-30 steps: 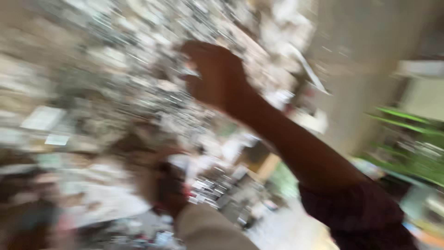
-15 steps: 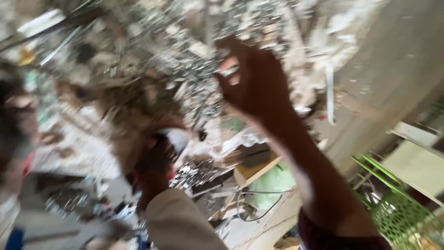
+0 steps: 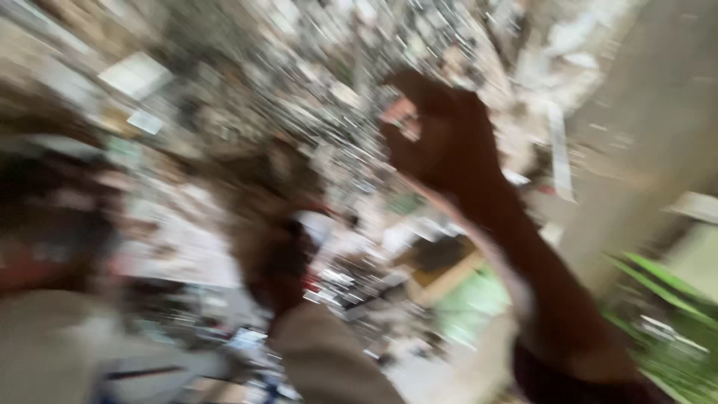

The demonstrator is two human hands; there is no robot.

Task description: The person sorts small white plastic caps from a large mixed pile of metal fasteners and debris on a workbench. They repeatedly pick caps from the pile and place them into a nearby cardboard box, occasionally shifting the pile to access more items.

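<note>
1. A heap [image 3: 314, 90] of small, glinting, metallic-looking bits is seen across the upper part of the view; shapes are lost to heavy blur.
2. A small pale piece [image 3: 402, 118] is seen at the raised right hand [image 3: 441, 142]; its long axis cannot be told.
3. The right hand's fingers are curled together, seemingly pinching that piece.
4. The left hand [image 3: 273, 258], lower down, is closed around something white and red [image 3: 310, 228]; the grip cannot be told exactly.
</note>
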